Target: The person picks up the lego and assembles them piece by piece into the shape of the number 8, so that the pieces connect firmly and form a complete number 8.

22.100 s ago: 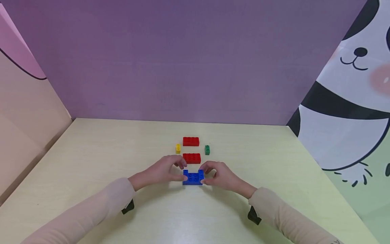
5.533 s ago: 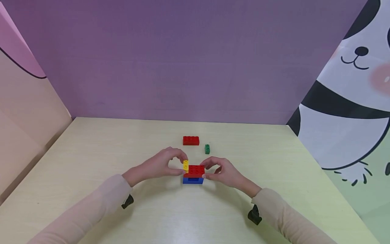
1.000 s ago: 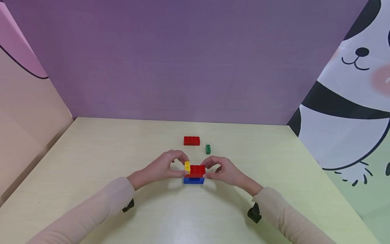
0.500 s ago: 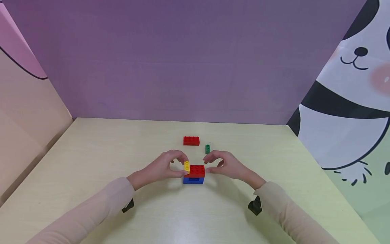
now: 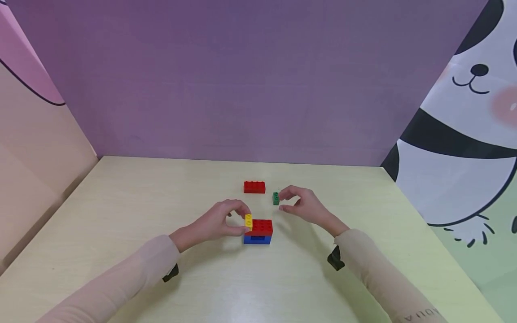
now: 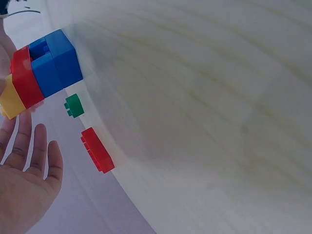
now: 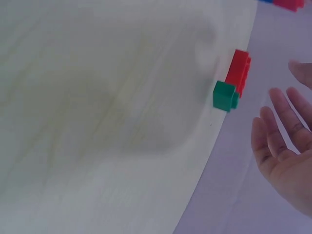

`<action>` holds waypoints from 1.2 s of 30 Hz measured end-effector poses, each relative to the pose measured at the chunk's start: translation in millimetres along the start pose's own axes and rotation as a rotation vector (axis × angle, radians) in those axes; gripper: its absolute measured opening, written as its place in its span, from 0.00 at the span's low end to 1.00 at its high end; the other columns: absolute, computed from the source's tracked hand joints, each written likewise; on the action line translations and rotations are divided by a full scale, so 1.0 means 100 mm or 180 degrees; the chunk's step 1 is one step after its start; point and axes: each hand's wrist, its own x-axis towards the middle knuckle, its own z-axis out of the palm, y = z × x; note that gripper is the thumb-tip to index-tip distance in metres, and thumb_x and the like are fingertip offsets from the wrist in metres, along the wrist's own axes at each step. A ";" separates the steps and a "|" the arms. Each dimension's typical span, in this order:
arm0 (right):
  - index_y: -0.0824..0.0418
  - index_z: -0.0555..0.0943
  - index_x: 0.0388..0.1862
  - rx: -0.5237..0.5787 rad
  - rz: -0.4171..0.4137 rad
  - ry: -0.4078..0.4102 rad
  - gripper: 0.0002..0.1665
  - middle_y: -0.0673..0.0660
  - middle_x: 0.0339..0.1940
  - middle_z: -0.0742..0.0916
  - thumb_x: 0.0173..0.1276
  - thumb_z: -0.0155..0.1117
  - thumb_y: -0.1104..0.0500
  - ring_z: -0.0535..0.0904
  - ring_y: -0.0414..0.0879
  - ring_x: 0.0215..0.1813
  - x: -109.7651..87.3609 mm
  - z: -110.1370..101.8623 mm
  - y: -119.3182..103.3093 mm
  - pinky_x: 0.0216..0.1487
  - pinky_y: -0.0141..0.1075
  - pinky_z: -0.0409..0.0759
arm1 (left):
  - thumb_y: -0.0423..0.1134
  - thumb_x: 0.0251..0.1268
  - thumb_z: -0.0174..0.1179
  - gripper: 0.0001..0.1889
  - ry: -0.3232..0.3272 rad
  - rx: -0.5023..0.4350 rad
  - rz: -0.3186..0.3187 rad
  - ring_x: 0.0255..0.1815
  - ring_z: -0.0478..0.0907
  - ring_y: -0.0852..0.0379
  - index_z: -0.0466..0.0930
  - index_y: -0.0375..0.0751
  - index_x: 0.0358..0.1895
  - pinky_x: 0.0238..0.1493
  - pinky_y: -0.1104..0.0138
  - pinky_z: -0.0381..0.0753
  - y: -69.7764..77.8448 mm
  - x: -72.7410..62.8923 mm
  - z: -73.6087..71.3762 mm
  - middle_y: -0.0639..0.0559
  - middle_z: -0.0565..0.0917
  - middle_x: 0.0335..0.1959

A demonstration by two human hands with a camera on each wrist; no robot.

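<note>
A small stack stands on the table: blue bricks [image 5: 257, 240] below, a red brick [image 5: 262, 226] across them, and a small yellow brick [image 5: 248, 221] on the red one's left end. My left hand [image 5: 216, 223] pinches the yellow brick between thumb and fingers. In the left wrist view the blue bricks [image 6: 58, 63] show a notch under the red one. My right hand [image 5: 305, 205] is just right of a small green brick [image 5: 276, 198], thumb and fingers spread apart and holding nothing. The right wrist view shows the green brick [image 7: 224, 96] apart from those fingers.
Behind the stack lies another red brick [image 5: 254, 187], left of the green one. The pale tabletop [image 5: 161, 184] ends at a purple wall [image 5: 242, 89]. A panda picture [image 5: 464, 134] covers the right side panel.
My right hand has let go of the red brick's right end and moved back and right to the green brick. My left hand keeps its pinch on the yellow brick.
</note>
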 end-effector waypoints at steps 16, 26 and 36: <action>0.64 0.75 0.49 -0.0088 0.0284 0.0196 0.21 0.62 0.47 0.82 0.58 0.66 0.60 0.74 0.58 0.51 0.20 -0.01 0.16 0.43 0.40 0.78 | 0.43 0.49 0.67 0.17 0.0010 -0.0052 0.0004 0.48 0.74 0.52 0.74 0.53 0.44 0.50 0.57 0.75 0.00 -0.01 0.01 0.62 0.78 0.41; 0.62 0.75 0.51 -0.0132 0.0283 0.0142 0.22 0.62 0.49 0.81 0.58 0.66 0.59 0.73 0.57 0.53 0.31 0.01 0.29 0.46 0.44 0.77 | 0.42 0.50 0.67 0.17 -0.0003 -0.0056 -0.0029 0.49 0.74 0.52 0.74 0.53 0.44 0.50 0.58 0.74 0.00 -0.01 0.01 0.61 0.78 0.41; 0.63 0.75 0.51 -0.0130 0.0314 -0.0093 0.21 0.60 0.51 0.81 0.58 0.65 0.60 0.72 0.57 0.55 0.34 0.07 0.36 0.51 0.48 0.75 | 0.42 0.50 0.67 0.16 -0.0024 -0.0072 0.0005 0.48 0.74 0.53 0.74 0.53 0.43 0.50 0.57 0.74 0.01 0.00 0.00 0.62 0.78 0.40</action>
